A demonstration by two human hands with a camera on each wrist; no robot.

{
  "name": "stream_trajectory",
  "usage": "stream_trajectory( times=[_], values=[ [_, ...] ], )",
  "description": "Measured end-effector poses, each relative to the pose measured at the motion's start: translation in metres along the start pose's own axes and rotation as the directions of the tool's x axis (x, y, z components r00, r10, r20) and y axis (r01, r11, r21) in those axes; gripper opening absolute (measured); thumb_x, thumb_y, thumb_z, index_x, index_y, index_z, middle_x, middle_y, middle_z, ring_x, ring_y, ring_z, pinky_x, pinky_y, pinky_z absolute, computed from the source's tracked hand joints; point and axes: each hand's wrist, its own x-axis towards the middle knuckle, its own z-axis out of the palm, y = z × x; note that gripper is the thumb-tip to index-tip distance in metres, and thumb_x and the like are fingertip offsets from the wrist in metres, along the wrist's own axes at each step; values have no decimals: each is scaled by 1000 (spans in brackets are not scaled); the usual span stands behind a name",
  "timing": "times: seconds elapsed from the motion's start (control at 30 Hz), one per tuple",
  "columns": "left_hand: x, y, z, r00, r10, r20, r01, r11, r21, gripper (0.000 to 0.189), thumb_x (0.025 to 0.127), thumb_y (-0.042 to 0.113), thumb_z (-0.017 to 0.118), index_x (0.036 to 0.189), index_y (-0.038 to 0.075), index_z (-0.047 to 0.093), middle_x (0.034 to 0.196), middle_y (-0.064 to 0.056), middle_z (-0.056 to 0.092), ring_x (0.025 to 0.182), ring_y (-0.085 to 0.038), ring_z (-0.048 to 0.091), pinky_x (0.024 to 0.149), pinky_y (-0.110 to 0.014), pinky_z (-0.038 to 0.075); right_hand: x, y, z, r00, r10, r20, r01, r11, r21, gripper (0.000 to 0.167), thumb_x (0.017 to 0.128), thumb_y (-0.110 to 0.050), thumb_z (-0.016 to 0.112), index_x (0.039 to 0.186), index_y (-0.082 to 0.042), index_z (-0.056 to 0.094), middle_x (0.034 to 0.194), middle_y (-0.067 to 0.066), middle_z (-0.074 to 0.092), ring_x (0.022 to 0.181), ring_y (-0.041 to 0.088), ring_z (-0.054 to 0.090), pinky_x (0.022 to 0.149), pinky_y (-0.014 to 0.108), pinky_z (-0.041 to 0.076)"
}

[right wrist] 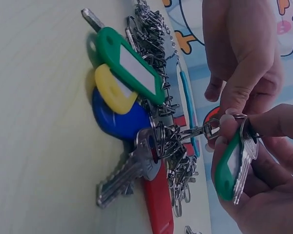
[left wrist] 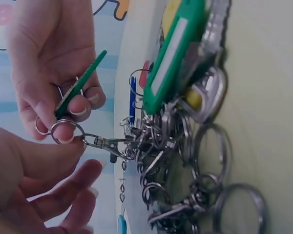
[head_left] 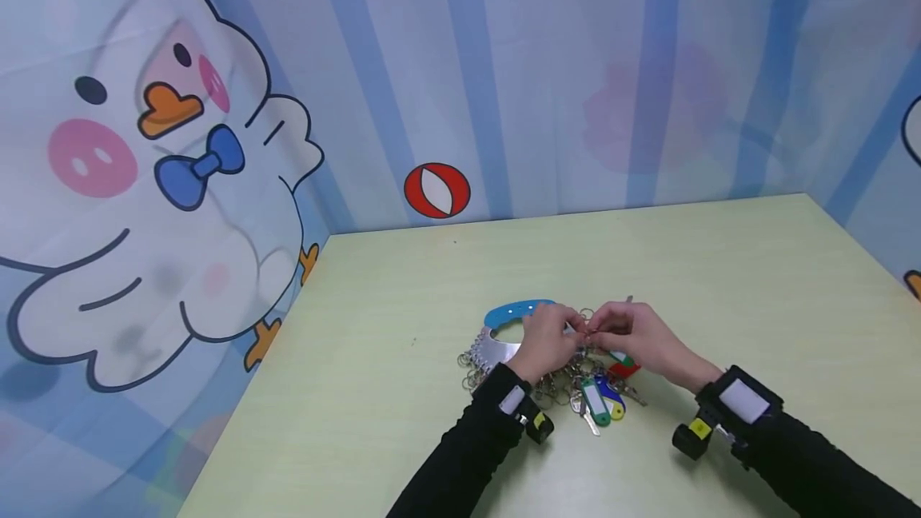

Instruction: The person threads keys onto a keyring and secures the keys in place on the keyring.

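Note:
Both hands meet over a bunch of key rings on the table. My left hand (head_left: 545,340) pinches a split ring (left wrist: 63,120) that hangs on a small metal swivel clasp (left wrist: 105,142). Between its thumb and fingers, my right hand (head_left: 643,336) holds a green key tag (right wrist: 228,168) with a silver key (right wrist: 245,170); their ring meets the split ring at the fingertips. Behind the left hand lies a silver metal plate (head_left: 493,348) with a blue handle (head_left: 504,313), and many clasps and rings hang from its edge.
Below the hands lie another green tag (head_left: 596,402), a blue tag (right wrist: 118,117), a yellow tag (right wrist: 113,90), a red tag (right wrist: 157,204) and a loose-hanging key (right wrist: 124,178). The pale tabletop (head_left: 388,390) surrounds them. A printed cloth (head_left: 547,86) stands behind the table.

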Motion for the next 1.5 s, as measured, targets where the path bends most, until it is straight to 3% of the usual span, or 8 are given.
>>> stream_trajectory(
  times=[0.27, 0.6, 0.67, 0.87, 1.07, 1.27, 1.37, 1.5],
  values=[
    [-4, -2, 0, 992, 116, -45, -115, 993, 23, 7, 84, 8, 69, 87, 13, 72, 86, 2, 73, 88, -16, 59, 80, -28, 33, 0, 0, -2, 999, 34, -4, -34, 999, 9, 18, 91, -10, 63, 106, 0, 63, 97, 17, 71, 80, 9, 66, 71, 25, 52],
    [-3, 1, 1, 999, -32, -32, 32, 999, -10, 8, 82, 7, 69, 82, 12, 75, 92, -1, 73, 95, -18, 56, 76, -30, 29, 1, 0, -1, 1000, -2, 18, 2, 1000, 0, 16, 90, -7, 64, 104, -1, 64, 97, 16, 72, 84, 14, 68, 73, 24, 54],
    [-3, 0, 0, 999, -19, -30, 19, 1000, -13, 8, 82, 6, 69, 84, 11, 74, 93, -1, 73, 95, -18, 58, 77, -29, 33, 2, 0, -1, 1000, -14, 18, 14, 1000, -19, 15, 90, -8, 64, 104, -2, 64, 97, 15, 72, 84, 17, 69, 74, 24, 54],
    [-4, -2, 2, 986, 124, -108, -117, 990, 73, 7, 81, 8, 71, 86, 13, 70, 90, -1, 71, 91, -18, 58, 80, -25, 38, 2, 0, -3, 1000, 22, 4, -22, 1000, 12, 18, 92, -9, 62, 106, 0, 63, 97, 17, 72, 81, 16, 68, 74, 24, 53],
    [-4, -2, 2, 996, 39, -79, -33, 997, 67, 6, 84, 11, 70, 83, 16, 72, 100, -1, 69, 96, -19, 49, 76, -27, 27, 2, 2, -3, 999, 32, 14, -33, 998, 56, 20, 92, -10, 63, 108, 2, 61, 98, 20, 71, 81, 16, 68, 73, 25, 53],
    [-3, 1, 0, 998, -65, -23, 66, 997, 49, 7, 83, 12, 70, 78, 15, 74, 101, 0, 68, 97, -20, 48, 75, -28, 25, 2, 2, -2, 1000, 5, 22, -6, 1000, 26, 17, 90, -9, 64, 105, -1, 63, 97, 18, 72, 82, 18, 69, 72, 26, 53],
    [-4, 1, 1, 999, -52, -11, 52, 997, 60, 4, 82, 12, 71, 81, 15, 73, 101, -1, 68, 99, -21, 49, 75, -29, 27, 2, 2, -2, 1000, 10, 25, -10, 1000, 6, 17, 90, -10, 64, 104, 0, 63, 97, 16, 72, 83, 15, 69, 73, 25, 54],
    [-5, -1, 2, 999, 34, -29, -32, 996, 83, 7, 86, 12, 70, 90, 17, 72, 102, -1, 69, 100, -22, 51, 76, -29, 30, 2, 2, -3, 999, 45, 15, -45, 999, 27, 19, 92, -10, 63, 107, 2, 62, 97, 17, 73, 81, 15, 69, 73, 25, 54]
  ],
)
